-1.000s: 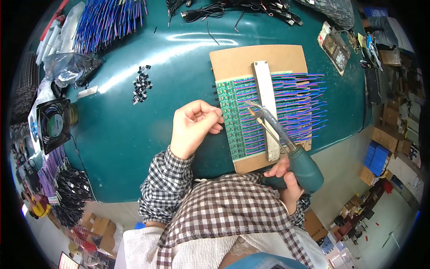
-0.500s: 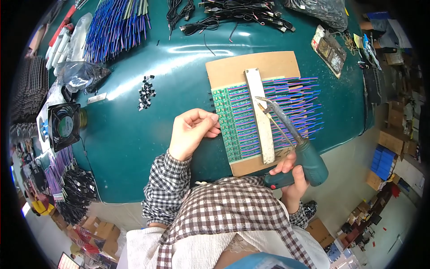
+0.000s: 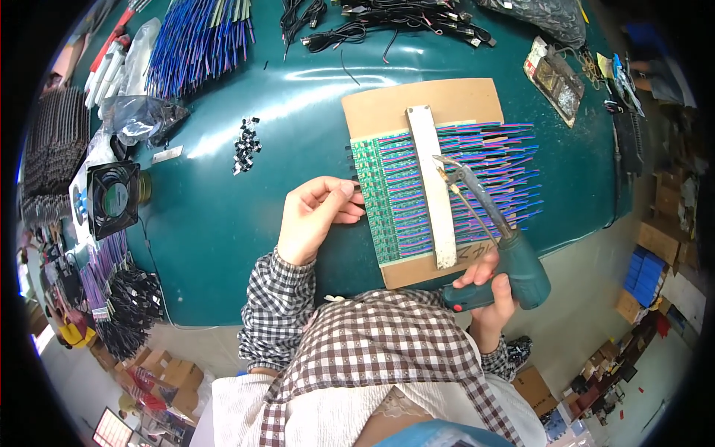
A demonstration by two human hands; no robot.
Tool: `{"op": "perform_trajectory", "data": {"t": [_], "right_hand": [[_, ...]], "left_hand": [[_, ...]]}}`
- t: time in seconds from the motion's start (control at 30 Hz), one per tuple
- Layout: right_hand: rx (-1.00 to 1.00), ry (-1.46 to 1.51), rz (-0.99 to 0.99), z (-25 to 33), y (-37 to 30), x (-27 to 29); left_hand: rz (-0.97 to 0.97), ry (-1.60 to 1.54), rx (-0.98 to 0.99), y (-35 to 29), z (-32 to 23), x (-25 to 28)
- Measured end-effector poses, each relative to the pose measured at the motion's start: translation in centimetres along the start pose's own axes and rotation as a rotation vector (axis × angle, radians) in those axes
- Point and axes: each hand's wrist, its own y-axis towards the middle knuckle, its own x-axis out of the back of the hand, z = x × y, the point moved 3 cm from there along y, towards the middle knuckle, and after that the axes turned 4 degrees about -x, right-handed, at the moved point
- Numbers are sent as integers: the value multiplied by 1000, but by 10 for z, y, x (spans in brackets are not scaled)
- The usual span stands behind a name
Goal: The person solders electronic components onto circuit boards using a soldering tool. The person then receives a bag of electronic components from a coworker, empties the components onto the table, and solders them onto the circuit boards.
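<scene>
My left hand point(image 3: 314, 217) is closed in a pinch at the left edge of the green circuit boards point(image 3: 374, 201). A small black connector shows at its fingertips, mostly hidden by them. My right hand point(image 3: 488, 294) grips a green soldering gun point(image 3: 521, 272) by its handle. The bent metal tip of the gun hangs over a pale metal bar point(image 3: 430, 194), with a thin feed tube beside it. That bar lies across rows of blue, red and black wires point(image 3: 488, 179) running right from the boards. Boards and wires rest on a brown cardboard sheet point(image 3: 417, 97).
A pile of small black connectors point(image 3: 246, 147) lies to the left. Beyond are a wire bundle point(image 3: 201, 45), black cables point(image 3: 395, 26) and a stained soldering tray point(image 3: 555, 80). At the far left stands a black fan point(image 3: 113, 200) on the green table point(image 3: 216, 246).
The view has shifted slightly. My left fingers have moved a little up along the boards' left edge, and a black part now shows at them. My right hand holds the soldering gun almost as before.
</scene>
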Motion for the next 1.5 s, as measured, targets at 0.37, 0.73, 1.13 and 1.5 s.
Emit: {"op": "perform_trajectory", "data": {"t": [0.37,0.73,1.13,1.5], "right_hand": [[12,101,-63,13,12,-5],[129,245,-241,136,147,3],[101,255,-152,132,163,-13],[98,276,-73,144,162,10]], "left_hand": [[72,11,-5,0,6,3],[74,-1,-134,0,1,11],[64,8,-147,1,6,16],[-65,-110,-215,-2,7,13]]}}
